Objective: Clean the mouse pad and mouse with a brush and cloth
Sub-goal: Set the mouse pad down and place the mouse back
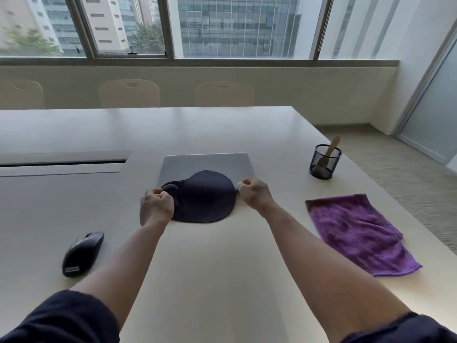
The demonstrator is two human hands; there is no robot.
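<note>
A dark round mouse pad [204,196] with a wrist rest lies in the middle of the table, partly over a closed grey laptop [206,163]. My left hand [156,206] grips the pad's left side at the wrist rest. My right hand [253,191] pinches its right edge. A black mouse [82,253] sits on the table at the near left. A purple cloth [356,231] lies flat at the right. A wooden-handled brush [330,151] stands in a black mesh cup [324,162] at the far right.
The white table [210,256] has a cable hatch [61,163] at the far left. Its right edge runs close behind the cloth and cup. Three chair backs [128,92] line the far side under the windows.
</note>
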